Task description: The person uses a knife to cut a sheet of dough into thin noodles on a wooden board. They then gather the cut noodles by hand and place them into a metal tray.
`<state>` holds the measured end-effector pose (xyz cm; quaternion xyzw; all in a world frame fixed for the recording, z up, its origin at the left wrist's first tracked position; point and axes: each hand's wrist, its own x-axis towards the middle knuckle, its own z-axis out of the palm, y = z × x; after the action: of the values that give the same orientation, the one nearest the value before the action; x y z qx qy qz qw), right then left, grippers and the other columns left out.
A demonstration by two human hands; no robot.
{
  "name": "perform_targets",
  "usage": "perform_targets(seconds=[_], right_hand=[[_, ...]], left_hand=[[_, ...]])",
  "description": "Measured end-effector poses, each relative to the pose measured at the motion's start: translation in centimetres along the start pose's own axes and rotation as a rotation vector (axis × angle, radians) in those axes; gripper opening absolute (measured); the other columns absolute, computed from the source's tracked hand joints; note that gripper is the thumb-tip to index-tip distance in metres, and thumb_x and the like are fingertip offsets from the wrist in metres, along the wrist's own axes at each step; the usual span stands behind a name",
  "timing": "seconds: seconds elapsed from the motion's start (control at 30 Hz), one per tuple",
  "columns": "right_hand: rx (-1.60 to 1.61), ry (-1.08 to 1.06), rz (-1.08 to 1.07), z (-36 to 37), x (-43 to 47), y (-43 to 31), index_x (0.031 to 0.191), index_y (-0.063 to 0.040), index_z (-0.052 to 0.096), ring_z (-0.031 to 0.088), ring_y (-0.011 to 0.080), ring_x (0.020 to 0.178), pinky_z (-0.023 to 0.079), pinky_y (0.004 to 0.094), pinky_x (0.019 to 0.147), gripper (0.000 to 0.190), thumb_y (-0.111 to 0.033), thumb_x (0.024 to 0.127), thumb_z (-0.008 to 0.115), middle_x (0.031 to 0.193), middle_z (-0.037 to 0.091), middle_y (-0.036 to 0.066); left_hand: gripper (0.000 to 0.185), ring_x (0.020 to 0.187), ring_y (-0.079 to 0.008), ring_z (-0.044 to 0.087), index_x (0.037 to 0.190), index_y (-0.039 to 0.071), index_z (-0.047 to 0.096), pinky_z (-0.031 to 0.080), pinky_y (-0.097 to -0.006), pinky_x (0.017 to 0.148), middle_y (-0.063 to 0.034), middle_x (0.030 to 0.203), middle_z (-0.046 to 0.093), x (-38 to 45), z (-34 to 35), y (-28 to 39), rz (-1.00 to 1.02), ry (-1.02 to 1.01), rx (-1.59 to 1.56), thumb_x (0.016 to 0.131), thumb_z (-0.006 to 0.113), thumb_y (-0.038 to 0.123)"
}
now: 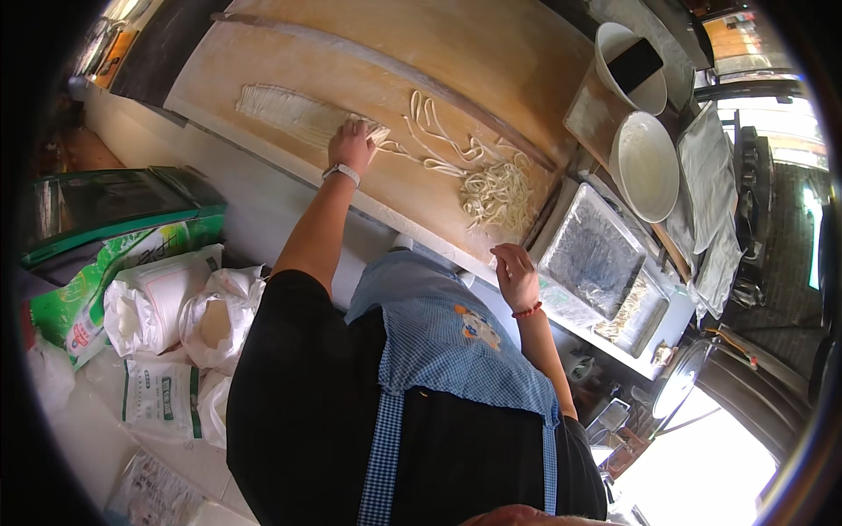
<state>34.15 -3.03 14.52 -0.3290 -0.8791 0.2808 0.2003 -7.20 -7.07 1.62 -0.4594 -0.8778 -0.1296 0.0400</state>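
My left hand (pixel 352 146), with a pale band at its wrist, is closed on the right end of a long, flat strip of cut noodle dough (pixel 279 110). The dough lies on a floured wooden board (pixel 256 56). Loose noodle strands (pixel 437 131) trail from beside that hand toward a tangled heap of fresh noodles (pixel 496 194) at the board's right end. My right hand (pixel 518 276) is empty, its fingers loosely bent and apart, near the board's front edge below the heap. A long wooden rolling pin (pixel 388 62) lies across the board beyond the dough.
Right of the board are a white bowl (pixel 644 167), another bowl (pixel 608 49) containing a dark flat object (pixel 635 66), and a floury tray (pixel 595 250). Open white sacks (pixel 161 299) and a green-sided cabinet (pixel 125 204) stand at lower left.
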Motion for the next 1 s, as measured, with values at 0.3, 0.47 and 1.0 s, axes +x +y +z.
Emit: perform_targets(seconds=[0.3,0.47,1.0], right_hand=[[-0.033,-0.101,0.037,1.0,0.8,-0.7,0.095,-0.012,0.068,0.066,0.0281,0.084,0.055,0.0372,0.070,0.015,-0.005,0.084,0.063,0.098,0.065,0.007],[-0.052,-0.123,0.060,1.1,0.0,0.5,0.096,-0.012,0.068,0.066,0.0294,0.085,0.055,0.0384,0.072,0.016,-0.005,0.084,0.062,0.098,0.064,0.008],[-0.071,-0.333,0.202,0.9,-0.8,2.4,0.102,-0.013,0.066,0.066,0.0306,0.085,0.055,0.0404,0.073,0.018,-0.010,0.084,0.062,0.100,0.064,0.011]], left_hand=[[0.042,0.096,-0.0253,0.064,0.107,0.010,0.058,0.055,-0.0404,0.077,-0.0076,0.101,0.065,3.8,-3.1,-3.8,-0.294,-0.191,0.181,0.077,0.073,0.034],[0.070,0.120,-0.0348,0.048,0.122,0.007,0.051,0.046,-0.0464,0.096,-0.0157,0.128,0.047,4.9,-4.2,-5.3,-0.364,-0.085,0.127,0.068,0.080,0.041],[0.083,0.125,-0.0358,0.048,0.132,0.003,0.042,0.048,-0.0430,0.097,-0.0210,0.137,0.044,8.1,-0.5,-12.1,-0.479,-0.373,0.127,0.069,0.079,0.041]])
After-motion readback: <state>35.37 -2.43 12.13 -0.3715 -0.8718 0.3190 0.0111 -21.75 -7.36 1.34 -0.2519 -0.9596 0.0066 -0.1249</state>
